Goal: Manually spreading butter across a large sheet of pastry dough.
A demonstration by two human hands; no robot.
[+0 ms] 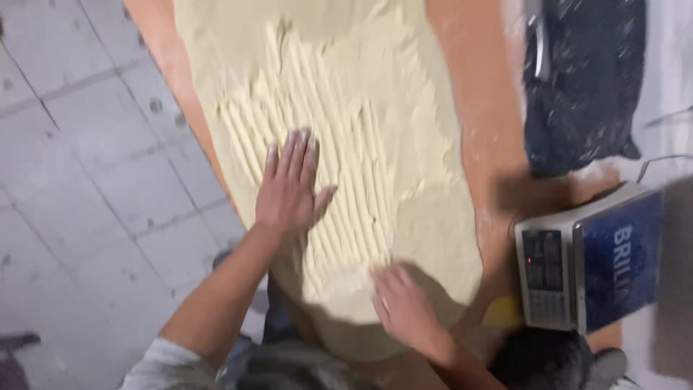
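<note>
A wide sheet of pale dough (404, 94) covered most of the brown table (487, 123), running from the far edge to the near edge; a spread layer with finger grooves lay along its middle. A dark floured cloth (585, 79) sat at the far right corner. A digital scale (588, 256) stood at the right edge. Left hand (289, 188) lay flat, fingers spread, pressing the grooved patch. Right hand (404, 303), palm down near the near edge, touched the dough; blurred, holding nothing.
</note>
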